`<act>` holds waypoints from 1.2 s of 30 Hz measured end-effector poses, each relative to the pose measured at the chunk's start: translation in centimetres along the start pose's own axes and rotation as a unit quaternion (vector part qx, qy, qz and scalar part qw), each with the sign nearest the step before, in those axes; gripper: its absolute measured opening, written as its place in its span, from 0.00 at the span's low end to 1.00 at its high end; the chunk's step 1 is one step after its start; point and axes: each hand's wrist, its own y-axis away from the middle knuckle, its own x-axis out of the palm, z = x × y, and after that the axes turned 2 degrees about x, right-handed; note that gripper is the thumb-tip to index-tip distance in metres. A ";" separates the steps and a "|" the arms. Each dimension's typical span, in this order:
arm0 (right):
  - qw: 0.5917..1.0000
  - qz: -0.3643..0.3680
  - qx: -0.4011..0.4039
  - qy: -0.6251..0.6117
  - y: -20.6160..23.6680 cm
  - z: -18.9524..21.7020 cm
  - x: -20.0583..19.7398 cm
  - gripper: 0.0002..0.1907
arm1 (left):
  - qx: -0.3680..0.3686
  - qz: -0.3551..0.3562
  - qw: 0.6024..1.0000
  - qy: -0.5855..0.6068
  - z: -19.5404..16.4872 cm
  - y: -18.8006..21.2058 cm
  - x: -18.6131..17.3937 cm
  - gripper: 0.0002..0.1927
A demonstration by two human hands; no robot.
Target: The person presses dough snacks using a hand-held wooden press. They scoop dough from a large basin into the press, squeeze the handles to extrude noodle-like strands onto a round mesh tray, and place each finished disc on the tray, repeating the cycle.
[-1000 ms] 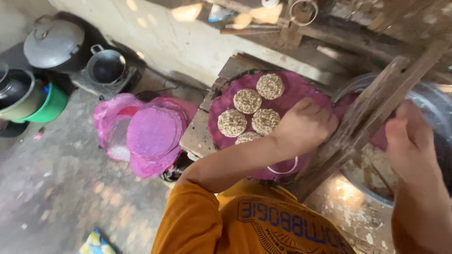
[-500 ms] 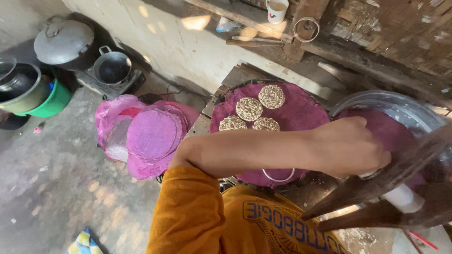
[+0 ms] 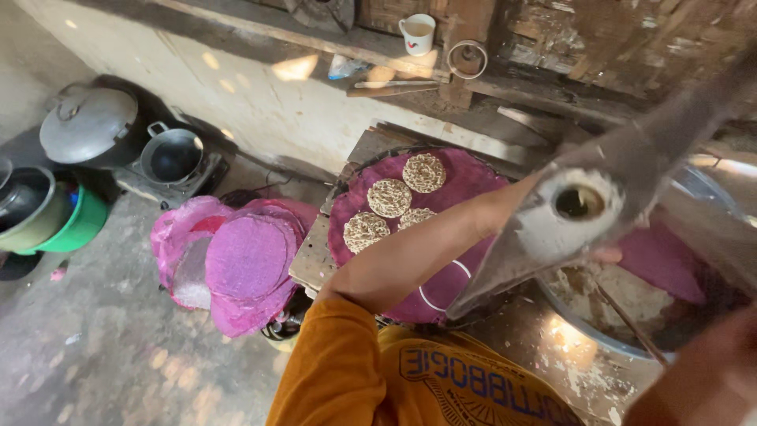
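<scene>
Your left arm has swung right off the purple mat [image 3: 465, 185] and its four round cakes [image 3: 389, 197]; a blurred wooden press [image 3: 587, 209], now raised, hides your left hand's grip, the right's unreadable too.

Left hand [image 3: 603, 254] hidden behind blurred wooden press [image 3: 599, 213]; right hand [image 3: 702, 379] cut off.

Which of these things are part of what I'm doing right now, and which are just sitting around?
In use: wooden press, purple tray, four round lacy cakes, metal basin.
Lying about: stack of pink discs, lidded pot, small black pot, green bucket, mug.
</scene>
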 end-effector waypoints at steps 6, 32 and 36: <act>0.849 0.236 0.013 0.473 1.6 -11.6 -4.8 0.35 | 0.052 -0.084 0.990 0.101 -6.2 -0.3 -5.2 0.26; 0.514 0.563 0.276 0.585 6.0 -23.0 -8.1 0.17 | -0.048 -0.019 0.986 -0.161 -7.0 7.8 1.9 0.26; 0.536 0.554 0.280 0.572 7.4 -23.8 -6.3 0.14 | -0.078 -0.023 0.988 -0.130 -7.4 8.2 1.8 0.26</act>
